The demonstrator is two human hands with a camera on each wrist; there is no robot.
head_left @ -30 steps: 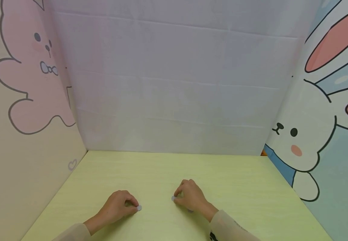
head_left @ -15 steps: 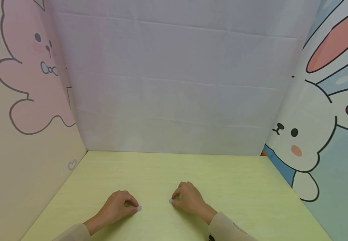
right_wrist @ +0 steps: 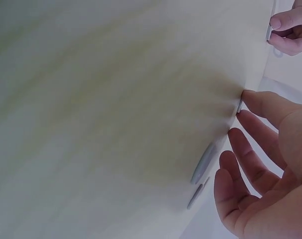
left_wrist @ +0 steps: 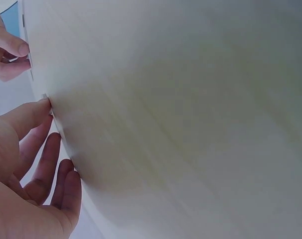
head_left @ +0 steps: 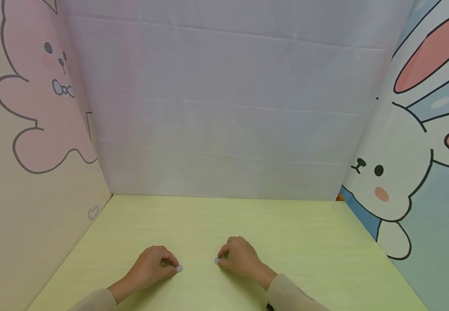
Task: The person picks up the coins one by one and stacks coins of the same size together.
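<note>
My left hand pinches a small pale round disc at the tabletop, thumb and index finger on its edge. Across a short gap, my right hand pinches a similar pale disc between thumb and index finger. The right wrist view shows this second disc standing out thin at the fingertips. Below those fingers lie a grey-blue disc and a smaller flat grey piece on the table, both hidden behind the right hand in the head view.
The pale yellow-green table runs back to a creased white sheet. Panels with a pink cartoon animal on the left and a white rabbit on the right stand along its sides.
My right hand has slid left and slightly nearer with its disc, closing toward the left hand. A disc that showed beneath the right hand is now covered. The left hand has stayed put.
</note>
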